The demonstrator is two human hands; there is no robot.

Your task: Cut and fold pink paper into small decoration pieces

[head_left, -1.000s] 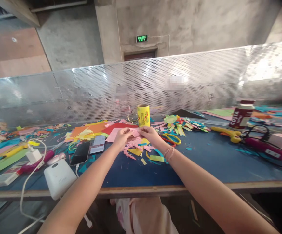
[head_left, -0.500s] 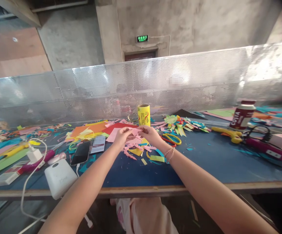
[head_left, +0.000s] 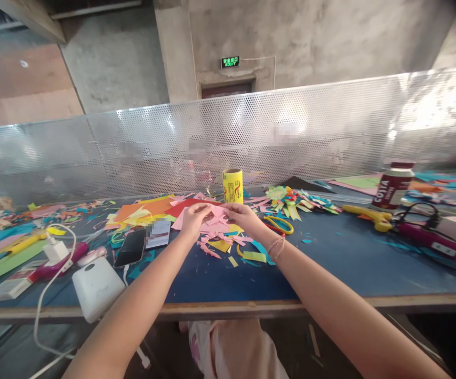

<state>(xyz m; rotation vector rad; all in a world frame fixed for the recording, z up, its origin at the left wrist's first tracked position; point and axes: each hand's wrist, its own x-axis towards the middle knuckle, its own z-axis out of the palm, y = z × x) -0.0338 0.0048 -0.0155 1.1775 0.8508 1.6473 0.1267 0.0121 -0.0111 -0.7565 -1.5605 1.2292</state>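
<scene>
Between my two hands, over the middle of the table, is a small piece of pink paper. My left hand pinches its left side between thumb and fingers. On the right side, my right hand holds it with the fingertips closed. Cut pink paper strips lie heaped just below the fingers. A red paper sheet lies behind my left hand, and a yellow tube stands upright beyond the hands. Scissors with red and yellow handles rest right of my right hand.
To the left lie a phone, a white power bank and a cable. A paper-strip flower, a yellow glue gun, a purple tool and a brown bottle are on the right. A perforated metal screen stands behind.
My hands have drawn slightly apart, and more of the pink paper shows between the fingers. The things on the table are unchanged.
</scene>
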